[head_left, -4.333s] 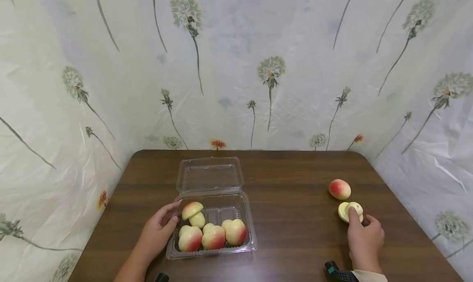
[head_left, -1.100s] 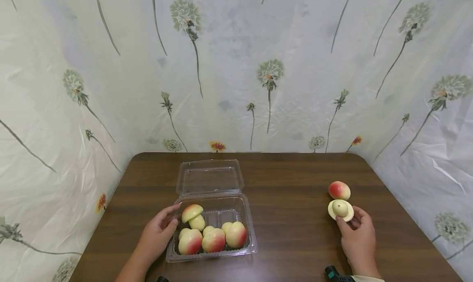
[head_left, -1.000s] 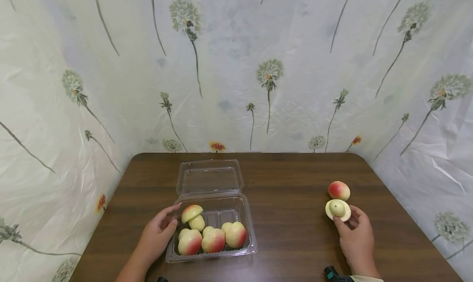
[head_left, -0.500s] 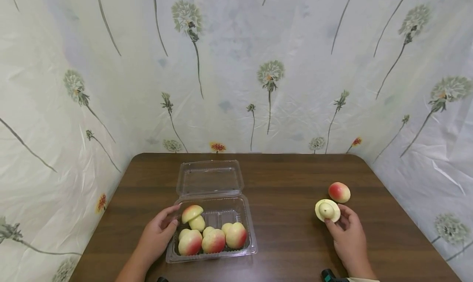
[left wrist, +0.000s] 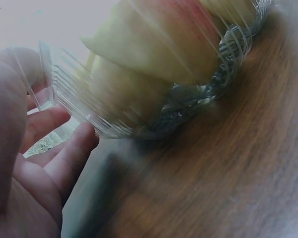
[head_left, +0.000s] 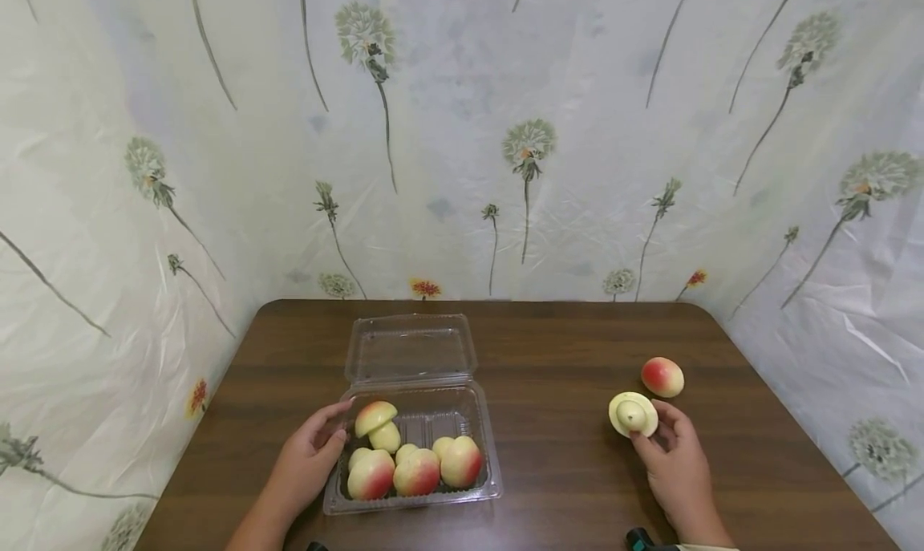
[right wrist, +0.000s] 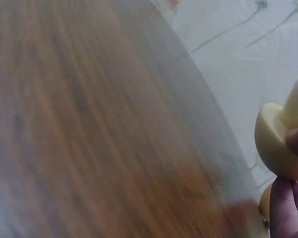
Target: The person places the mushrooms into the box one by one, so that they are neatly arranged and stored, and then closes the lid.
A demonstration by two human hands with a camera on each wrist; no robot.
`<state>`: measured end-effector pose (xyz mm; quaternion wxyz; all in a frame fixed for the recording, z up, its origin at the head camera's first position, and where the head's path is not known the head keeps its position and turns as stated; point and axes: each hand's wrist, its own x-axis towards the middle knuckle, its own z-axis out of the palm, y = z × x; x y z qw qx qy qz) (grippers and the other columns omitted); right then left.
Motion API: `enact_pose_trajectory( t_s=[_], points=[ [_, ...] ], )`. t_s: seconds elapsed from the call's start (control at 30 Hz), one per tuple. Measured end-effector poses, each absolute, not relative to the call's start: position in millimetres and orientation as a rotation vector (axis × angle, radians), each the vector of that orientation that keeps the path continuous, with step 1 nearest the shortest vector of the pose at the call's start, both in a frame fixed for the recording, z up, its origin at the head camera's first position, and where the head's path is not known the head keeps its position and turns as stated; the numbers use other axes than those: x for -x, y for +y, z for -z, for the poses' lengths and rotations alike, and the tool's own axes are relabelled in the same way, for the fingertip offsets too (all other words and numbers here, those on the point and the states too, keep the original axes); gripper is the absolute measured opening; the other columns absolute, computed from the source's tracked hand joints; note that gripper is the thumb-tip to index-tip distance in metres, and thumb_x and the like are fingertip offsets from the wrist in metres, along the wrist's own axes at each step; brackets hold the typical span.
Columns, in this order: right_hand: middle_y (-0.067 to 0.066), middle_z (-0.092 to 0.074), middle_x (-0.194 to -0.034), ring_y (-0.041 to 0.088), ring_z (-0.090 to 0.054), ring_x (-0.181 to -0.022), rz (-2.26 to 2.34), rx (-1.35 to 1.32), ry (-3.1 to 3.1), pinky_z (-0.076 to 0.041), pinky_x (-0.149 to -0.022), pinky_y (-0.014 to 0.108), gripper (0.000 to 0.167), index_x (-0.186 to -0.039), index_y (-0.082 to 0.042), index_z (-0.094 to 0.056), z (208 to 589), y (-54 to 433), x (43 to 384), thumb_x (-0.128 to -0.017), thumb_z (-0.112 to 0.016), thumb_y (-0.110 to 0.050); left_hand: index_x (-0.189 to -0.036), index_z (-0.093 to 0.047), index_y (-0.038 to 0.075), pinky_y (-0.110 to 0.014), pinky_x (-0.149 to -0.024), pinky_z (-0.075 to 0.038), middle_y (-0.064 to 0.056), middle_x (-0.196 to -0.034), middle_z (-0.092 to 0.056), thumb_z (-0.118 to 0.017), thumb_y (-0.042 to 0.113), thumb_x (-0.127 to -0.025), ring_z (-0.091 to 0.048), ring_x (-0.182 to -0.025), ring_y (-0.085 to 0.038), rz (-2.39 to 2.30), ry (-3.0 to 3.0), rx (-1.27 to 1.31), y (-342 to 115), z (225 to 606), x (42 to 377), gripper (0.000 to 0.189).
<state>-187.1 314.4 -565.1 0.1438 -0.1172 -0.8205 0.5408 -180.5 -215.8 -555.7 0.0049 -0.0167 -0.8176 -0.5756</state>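
My right hand (head_left: 677, 463) pinches a toy mushroom (head_left: 633, 414) between thumb and fingers. Its pale yellow stem points toward the head camera, in the middle of the cap's cream underside. In the right wrist view this mushroom (right wrist: 275, 144) shows at the right edge, partly covered by the thumb. My left hand (head_left: 306, 459) rests against the left side of a clear plastic clamshell box (head_left: 485, 447), fingers loosely bent. Several red-and-yellow mushrooms lie in the box: one with its stem showing (head_left: 377, 425) at the back left, others (head_left: 417, 472) along the front.
Another red-and-yellow mushroom (head_left: 662, 376) lies cap up on the brown wooden table (head_left: 549, 471), just behind my right hand. The box's lid (head_left: 411, 349) lies open toward the back. Dandelion-patterned sheeting (head_left: 447, 134) surrounds the table's back and sides.
My right hand has moved left across the table with the mushroom, whose stem has turned to face the head camera. My left hand and the box have stayed in place.
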Motion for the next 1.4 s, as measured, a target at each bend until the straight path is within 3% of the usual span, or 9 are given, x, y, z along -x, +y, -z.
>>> enact_pose_trajectory(
  t_s=[0.37,0.6,0.9,1.1,1.4],
  points=[
    [0.004,-0.049,-0.143,-0.017,-0.049,-0.117,-1.583,0.315,-2.345,-0.045,-0.091,0.003,0.062,-0.151,-0.002,-0.042,562,310,185,-0.097,-0.074,-0.006,-0.145,-0.061,0.018,-0.019,-0.094,-0.053,-0.008,-0.151,-0.06,-0.062,0.01,-0.105,-0.068,-0.123,-0.022,1.824,-2.521,0.077,-215,556,180,0.04],
    [0.023,-0.049,-0.153,-0.02,-0.047,-0.119,-1.573,0.224,-2.402,-0.044,-0.092,0.002,0.066,-0.157,0.001,-0.039,556,308,185,-0.1,-0.072,-0.009,-0.145,-0.06,0.018,-0.02,-0.096,-0.052,-0.007,-0.151,-0.059,-0.061,0.01,-0.106,-0.067,-0.126,-0.024,1.804,-2.531,0.081,-216,558,181,0.04],
    [0.017,-0.045,-0.158,-0.004,-0.047,-0.135,-1.592,0.231,-2.476,-0.043,-0.093,0.002,0.069,-0.159,-0.005,-0.037,550,300,183,-0.102,-0.072,-0.021,-0.146,-0.06,0.025,-0.023,-0.095,-0.054,-0.004,-0.146,-0.063,-0.061,0.013,-0.106,-0.067,-0.122,-0.021,1.778,-2.588,0.032,-218,558,180,0.041],
    [0.014,-0.047,-0.151,-0.017,-0.048,-0.123,-1.643,0.16,-2.398,-0.046,-0.094,0.004,0.064,-0.155,-0.003,-0.04,549,288,183,-0.101,-0.072,-0.013,-0.146,-0.059,0.024,-0.022,-0.094,-0.054,-0.005,-0.146,-0.063,-0.061,0.013,-0.106,-0.068,-0.121,-0.02,1.785,-2.583,0.044,-218,559,181,0.041],
    [0.016,-0.053,-0.14,-0.018,-0.052,-0.116,-1.636,0.084,-2.389,-0.048,-0.093,0.006,0.061,-0.152,0.0,-0.041,551,276,184,-0.1,-0.072,-0.007,-0.145,-0.06,0.022,-0.021,-0.094,-0.054,-0.004,-0.147,-0.062,-0.061,0.009,-0.105,-0.068,-0.12,-0.02,1.771,-2.568,0.05,-218,559,180,0.042]
  ],
)
